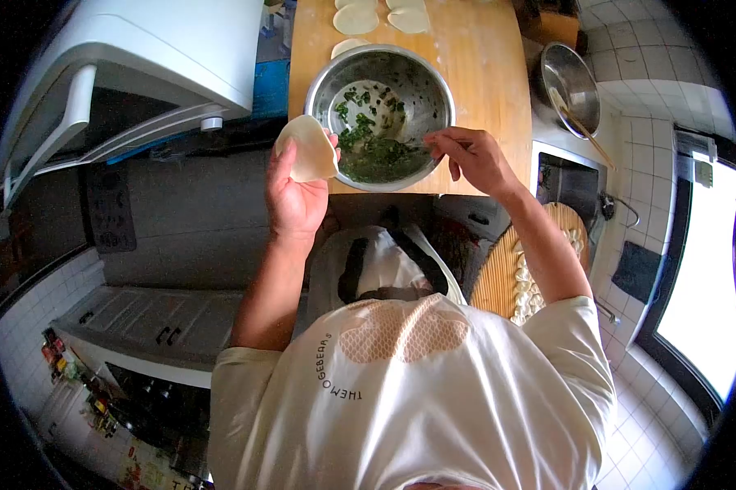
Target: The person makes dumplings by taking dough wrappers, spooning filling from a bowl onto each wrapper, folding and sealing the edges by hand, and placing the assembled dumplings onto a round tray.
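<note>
My left hand [296, 204] holds a round, pale dumpling wrapper [307, 151], which lies over the fingers beside the near left rim of a steel mixing bowl [444, 91]. Chopped green filling [376, 157] sits in the near part of that bowl, with scraps stuck to its wall. Over the bowl's right rim, my right hand [472, 160] is closed in a pinch. Whatever its fingertips grip is too small or dark to make out.
More wrappers [355, 18] lie on the wooden table [486, 73] beyond the bowl. To the right are another steel bowl [570, 86] with a wooden-handled utensil [594, 145], a sink [565, 181], and a slatted tray [492, 273] bearing several folded dumplings [524, 282]. A white appliance [180, 49] stands left.
</note>
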Action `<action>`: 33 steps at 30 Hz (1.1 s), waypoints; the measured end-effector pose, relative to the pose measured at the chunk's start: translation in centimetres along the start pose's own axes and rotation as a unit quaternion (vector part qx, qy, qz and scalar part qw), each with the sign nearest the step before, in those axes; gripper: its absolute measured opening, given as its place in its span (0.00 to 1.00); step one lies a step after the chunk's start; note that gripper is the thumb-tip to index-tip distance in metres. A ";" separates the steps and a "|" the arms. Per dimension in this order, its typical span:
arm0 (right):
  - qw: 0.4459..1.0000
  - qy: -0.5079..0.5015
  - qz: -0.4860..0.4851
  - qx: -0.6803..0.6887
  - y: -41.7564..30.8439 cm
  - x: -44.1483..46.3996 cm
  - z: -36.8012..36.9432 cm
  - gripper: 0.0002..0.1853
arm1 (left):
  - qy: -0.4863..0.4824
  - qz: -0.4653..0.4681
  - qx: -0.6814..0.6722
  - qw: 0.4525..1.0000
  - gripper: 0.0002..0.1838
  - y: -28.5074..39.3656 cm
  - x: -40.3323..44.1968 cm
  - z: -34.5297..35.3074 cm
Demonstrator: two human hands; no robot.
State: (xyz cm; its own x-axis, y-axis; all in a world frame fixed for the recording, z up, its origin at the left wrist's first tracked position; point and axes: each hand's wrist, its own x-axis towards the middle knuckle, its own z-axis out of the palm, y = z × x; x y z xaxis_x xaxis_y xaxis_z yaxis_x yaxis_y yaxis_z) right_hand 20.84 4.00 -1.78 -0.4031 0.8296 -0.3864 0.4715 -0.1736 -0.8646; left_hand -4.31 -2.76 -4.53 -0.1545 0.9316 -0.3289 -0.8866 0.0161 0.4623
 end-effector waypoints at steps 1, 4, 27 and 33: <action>1.000 -0.001 -0.001 0.000 -0.1 0.1 0.0 0.14 | -0.011 -0.004 0.002 1.000 0.19 0.0 -0.1 -0.1; 0.998 -0.010 0.044 0.053 -0.4 -0.2 0.2 0.14 | -0.019 -0.005 0.008 1.000 0.19 0.0 -0.1 -0.2; 0.872 0.021 0.123 0.473 -2.8 -1.7 -0.4 0.15 | 0.030 -0.075 0.041 0.996 0.31 2.6 -1.3 3.0; 0.929 0.065 -0.023 0.364 -5.3 -4.2 1.0 0.15 | 0.021 -0.125 0.044 0.991 0.31 0.2 -0.1 5.1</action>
State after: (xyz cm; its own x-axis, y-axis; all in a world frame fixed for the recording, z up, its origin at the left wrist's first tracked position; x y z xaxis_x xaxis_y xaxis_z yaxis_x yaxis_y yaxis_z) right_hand 19.24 0.93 4.05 -0.2892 0.8942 -0.3416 -0.2189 -0.4092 -0.8858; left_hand -2.23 -0.95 -0.18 0.0452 0.8787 -0.4753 -0.8588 0.2772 0.4308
